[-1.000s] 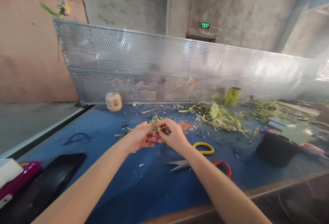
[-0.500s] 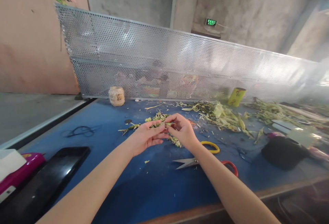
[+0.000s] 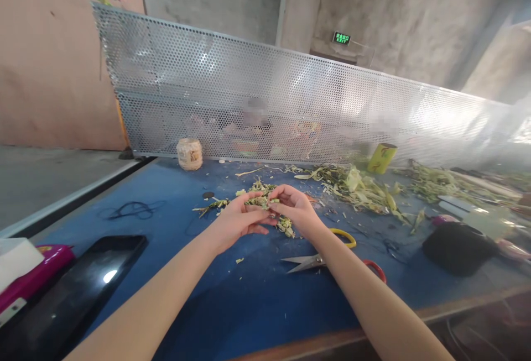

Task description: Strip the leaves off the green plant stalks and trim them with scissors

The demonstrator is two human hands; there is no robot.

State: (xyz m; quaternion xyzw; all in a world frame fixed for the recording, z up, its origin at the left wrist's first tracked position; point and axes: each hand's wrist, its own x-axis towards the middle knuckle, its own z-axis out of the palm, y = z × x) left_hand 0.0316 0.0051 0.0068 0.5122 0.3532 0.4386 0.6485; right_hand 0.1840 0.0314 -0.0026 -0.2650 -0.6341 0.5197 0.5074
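Observation:
My hands meet above a small heap of pale green plant scraps (image 3: pixel 286 227) that look like bits of corn husk. My right hand (image 3: pixel 295 212) pinches a small green husk piece (image 3: pixel 274 202) between thumb and fingertips. Close against it, my left hand (image 3: pixel 240 218) has its thumb and index finger at the same piece, while its lower fingers are loosely bent. The fingers cover most of the piece, so its full shape is hidden. Scissors (image 3: pixel 305 262) with one yellow and one red handle lie partly under my right forearm, blades parted.
On the blue table (image 3: pixel 232 311) are a black phone (image 3: pixel 112 267), black cord (image 3: pixel 131 210), twine-wrapped jar (image 3: pixel 189 154), yellow-green cylinder (image 3: pixel 381 158), a husk pile (image 3: pixel 357 187) and a black object (image 3: pixel 458 247). A perforated metal screen (image 3: pixel 232 84) stands along the back.
My left thumb and fingers have shifted slightly around the small green piece. My right hand keeps its pinch. The whole view has moved a little; the things on the table lie as before.

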